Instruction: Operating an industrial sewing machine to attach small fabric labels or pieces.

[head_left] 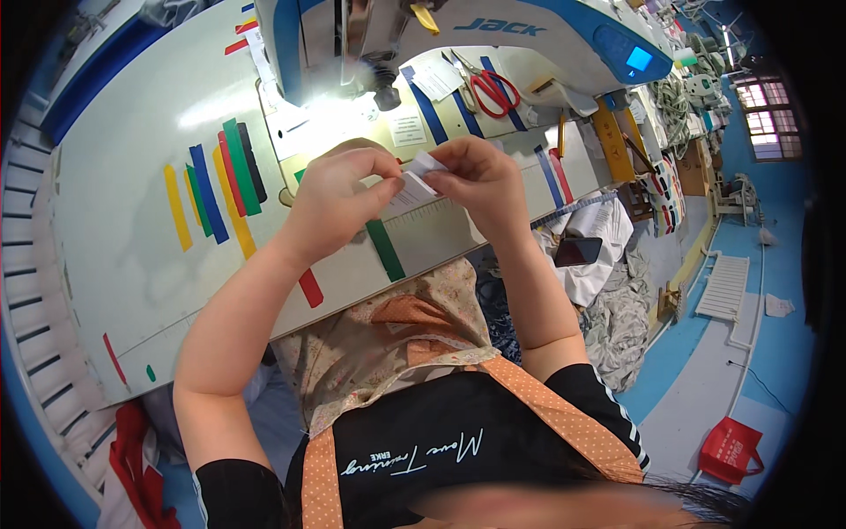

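Where fingers (384, 193) pinch — a white slip (412, 190) shows.

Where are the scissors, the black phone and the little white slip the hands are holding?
Scissors (490, 86), head view: red handles.
Black phone (579, 252), head view: its dark face.
White slip (411, 191), head view: its lower, printed part.

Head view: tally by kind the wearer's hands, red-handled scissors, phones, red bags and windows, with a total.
Hands: 2 (left hand, right hand, both gripping white material)
Scissors: 1
Phone: 1
Red bag: 1
Window: 1
Total: 6
The white material is uncounted; I cannot tell how many pieces.
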A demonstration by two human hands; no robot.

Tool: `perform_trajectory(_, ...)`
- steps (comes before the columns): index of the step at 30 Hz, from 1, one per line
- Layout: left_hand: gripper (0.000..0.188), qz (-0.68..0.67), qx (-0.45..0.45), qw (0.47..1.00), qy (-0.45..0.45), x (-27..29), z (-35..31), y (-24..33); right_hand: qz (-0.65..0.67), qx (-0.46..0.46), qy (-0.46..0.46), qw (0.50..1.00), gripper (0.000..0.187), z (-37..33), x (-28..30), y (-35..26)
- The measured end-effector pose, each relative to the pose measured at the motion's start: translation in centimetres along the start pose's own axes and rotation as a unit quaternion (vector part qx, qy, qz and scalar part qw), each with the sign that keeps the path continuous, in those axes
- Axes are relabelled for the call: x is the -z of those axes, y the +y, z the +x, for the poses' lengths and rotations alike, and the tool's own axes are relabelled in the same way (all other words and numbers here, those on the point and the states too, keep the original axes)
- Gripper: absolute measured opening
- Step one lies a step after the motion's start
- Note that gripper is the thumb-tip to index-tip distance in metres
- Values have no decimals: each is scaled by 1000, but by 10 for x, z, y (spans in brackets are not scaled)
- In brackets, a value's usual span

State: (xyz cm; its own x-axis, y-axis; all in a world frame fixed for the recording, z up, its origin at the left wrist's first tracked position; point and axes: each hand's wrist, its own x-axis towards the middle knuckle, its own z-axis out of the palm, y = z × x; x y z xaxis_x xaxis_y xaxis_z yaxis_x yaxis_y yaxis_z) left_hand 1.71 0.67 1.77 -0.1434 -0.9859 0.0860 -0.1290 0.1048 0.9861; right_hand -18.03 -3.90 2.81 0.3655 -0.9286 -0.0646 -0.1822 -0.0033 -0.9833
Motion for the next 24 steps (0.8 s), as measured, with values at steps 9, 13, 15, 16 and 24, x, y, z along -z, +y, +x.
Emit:
perform_trajectory(9,18,-64,158,978,119,17,-7,-6,189,1,-157,969,11,2,18,-6)
perform_trajectory(13,18,-66,162,979,106,15,-6,-4,39,155,-84,984,8,11,-15,-2)
perform_trajectory(15,19,-83,166,977,102,14,-8,-1,9,142,-69,987,7,15,-24,1)
perform_trajectory(16,19,-83,166,977,103,13,-7,-1,-20,130,-53,990,6,17,-28,4)
perform_trajectory(24,19,-81,170,978,94,15,-8,-3,-13,77,-11,997,6,15,-41,7)
